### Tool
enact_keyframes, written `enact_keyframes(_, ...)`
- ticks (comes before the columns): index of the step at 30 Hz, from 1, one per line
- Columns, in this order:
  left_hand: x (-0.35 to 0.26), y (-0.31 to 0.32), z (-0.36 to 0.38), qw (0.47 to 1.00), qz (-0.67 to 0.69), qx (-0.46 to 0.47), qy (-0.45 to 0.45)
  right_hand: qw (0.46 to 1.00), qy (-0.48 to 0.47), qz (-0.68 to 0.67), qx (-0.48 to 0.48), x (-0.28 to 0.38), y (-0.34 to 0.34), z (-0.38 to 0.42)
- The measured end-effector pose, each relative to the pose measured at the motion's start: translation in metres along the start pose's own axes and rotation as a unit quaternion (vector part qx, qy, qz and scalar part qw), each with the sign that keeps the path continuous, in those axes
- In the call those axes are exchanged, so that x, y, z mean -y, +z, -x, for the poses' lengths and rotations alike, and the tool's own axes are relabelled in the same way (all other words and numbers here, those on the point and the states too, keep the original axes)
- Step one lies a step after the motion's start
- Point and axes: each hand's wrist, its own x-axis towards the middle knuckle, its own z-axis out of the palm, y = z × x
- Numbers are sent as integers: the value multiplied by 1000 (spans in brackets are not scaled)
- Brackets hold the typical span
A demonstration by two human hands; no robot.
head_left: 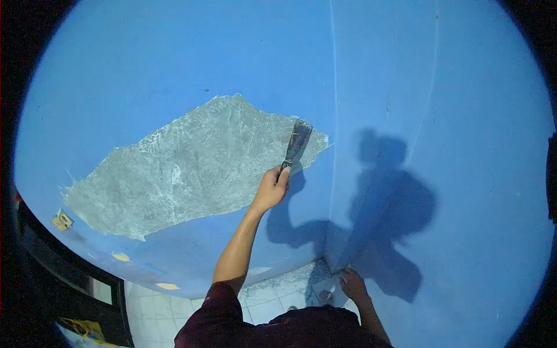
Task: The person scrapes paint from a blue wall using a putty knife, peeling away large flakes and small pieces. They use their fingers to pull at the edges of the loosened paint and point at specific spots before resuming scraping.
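My left hand is wrapped round the handle of a putty knife, raised in front of the wall. The dark, stained blade points upward and overlaps the right end of a rough grey patch that shows bare amid the blue paint. Low on the right, my right hand hangs beside my body with its fingers curled, near the foot of the wall. Something small shows at its fingertips, and I cannot tell what it is.
The blue wall turns a corner right of the patch, and my shadow falls there. A socket-like fitting sits at the patch's lower left. White floor tiles carry grey debris along the wall. A dark-framed doorway stands at lower left.
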Motion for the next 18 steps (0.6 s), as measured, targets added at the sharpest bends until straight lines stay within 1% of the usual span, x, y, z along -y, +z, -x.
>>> enact_keyframes(2,6,2,-4,999,-30,-10,40,1000,1,-8,-19,-9,7,2)
enact_keyframes(4,2,3,-5,999,-27,-10,32,999,2,-19,-36,-11,10,4)
enact_keyframes(6,-3,5,-5,999,-25,-11,22,996,53,-71,-31,-11,10,10)
enact_keyframes(7,-7,6,-4,1000,-16,-11,12,996,52,-71,-29,-12,9,11)
enact_keyframes(9,-6,7,-3,1000,-6,-13,1,997,16,-69,-37,-14,9,14)
enact_keyframes(11,-2,7,1,999,38,-25,6,998,17,-54,-41,-20,17,13)
enact_keyframes(15,2,9,14,999,24,-32,13,999,6,-6,-47,-14,11,4)
enact_keyframes(16,5,10,15,998,42,-46,12,999,9,-7,-44,-17,19,-4)
enact_keyframes(18,6,12,14,996,59,-60,11,997,-54,-33,-54,-18,33,-34)
